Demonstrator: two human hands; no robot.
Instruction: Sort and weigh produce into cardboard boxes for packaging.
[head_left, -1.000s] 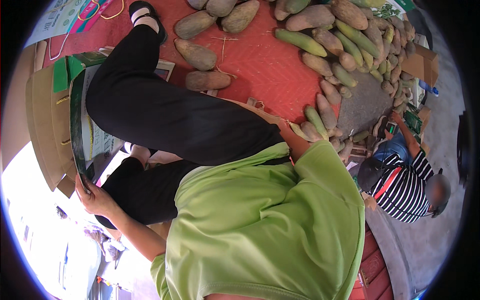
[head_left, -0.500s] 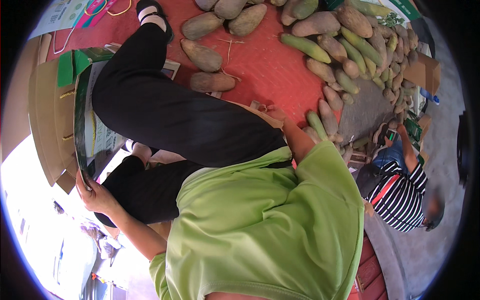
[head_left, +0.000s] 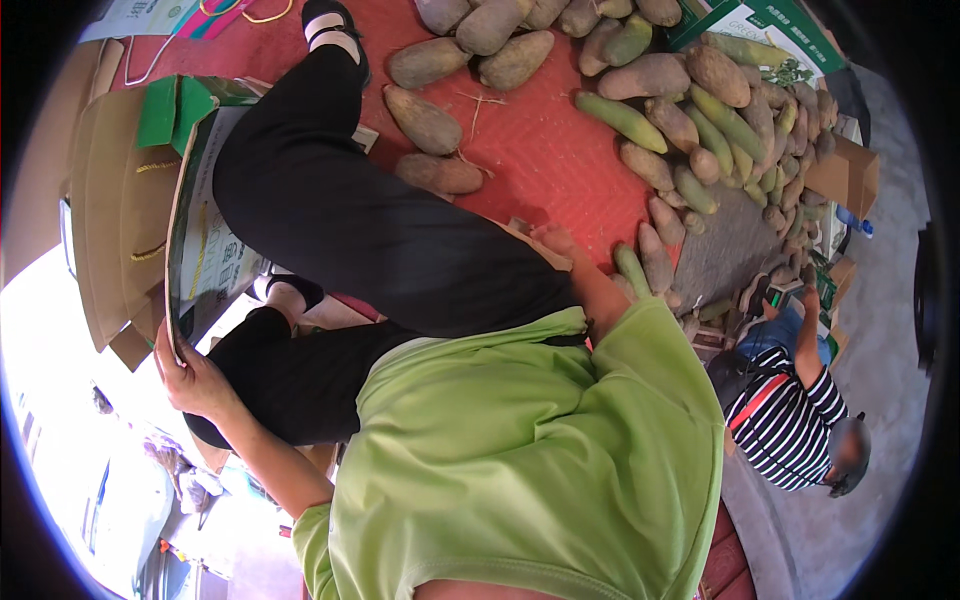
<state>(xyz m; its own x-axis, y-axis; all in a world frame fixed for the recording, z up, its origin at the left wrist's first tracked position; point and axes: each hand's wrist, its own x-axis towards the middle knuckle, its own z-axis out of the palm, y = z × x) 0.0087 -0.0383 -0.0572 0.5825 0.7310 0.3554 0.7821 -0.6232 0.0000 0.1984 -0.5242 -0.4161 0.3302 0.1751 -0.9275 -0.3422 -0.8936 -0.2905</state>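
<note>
My left hand [head_left: 192, 382] is closed on the lower edge of a green-and-white carton [head_left: 212, 262], which stands on its side against my legs. The thumb is at the carton's rim, and some fingers are hidden behind it. Beyond my thigh, my right hand [head_left: 556, 240] is beside a strip of tan cardboard [head_left: 535, 250]; its fingers are blurred and partly covered, so their grip is unclear. Nearest to this hand on the right lie oblong brown and green gourds [head_left: 655, 256]. More gourds [head_left: 425, 120] lie past my knee on the red mat [head_left: 540, 120].
A large heap of gourds [head_left: 720, 120] fills the far right, in front of a green box [head_left: 785, 30]. Flattened brown cardboard [head_left: 115, 220] leans at the left. A co-worker in a striped shirt [head_left: 785, 420] is at the right, near an open brown carton [head_left: 843, 172].
The view has shifted slightly, so the carton and gourds appear a little further right. My left hand keeps its hold on the carton. The co-worker has leaned and shifted slightly.
</note>
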